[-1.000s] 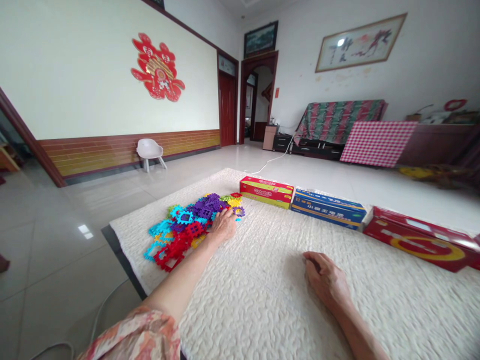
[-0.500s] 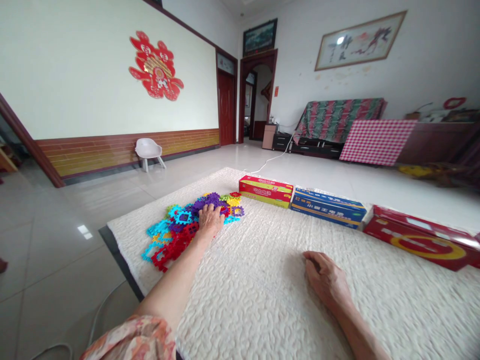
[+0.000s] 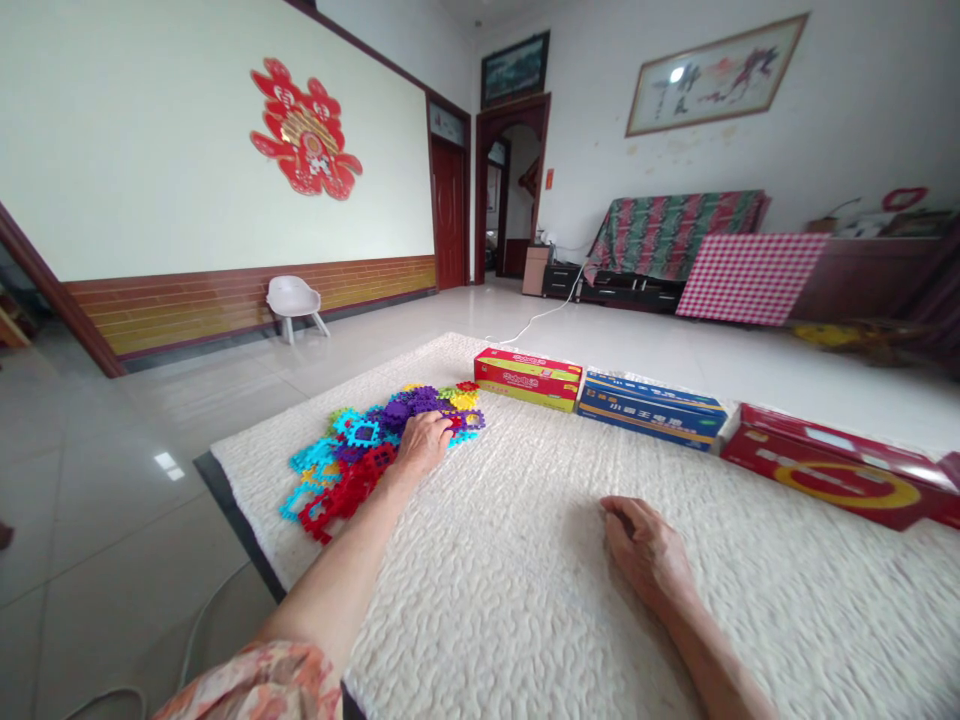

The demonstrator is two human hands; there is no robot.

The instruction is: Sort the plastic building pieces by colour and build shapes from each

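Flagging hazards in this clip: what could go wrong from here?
The left hand is at a heap of overlapping plastic pieces, so moving one might drag others. The heap lies near the left edge of the cloth; a stray piece could slide to the floor. The blue box sits by the far edge, so a knock might tip it off.

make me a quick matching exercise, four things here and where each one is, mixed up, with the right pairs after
1. left hand
2. right hand
3. blue box
4. white chair

A. between two red boxes
B. on the tiled floor
C. loosely curled on the quilted cloth
D. at the colourful plastic pieces

Pairs: 1-D, 2-C, 3-A, 4-B
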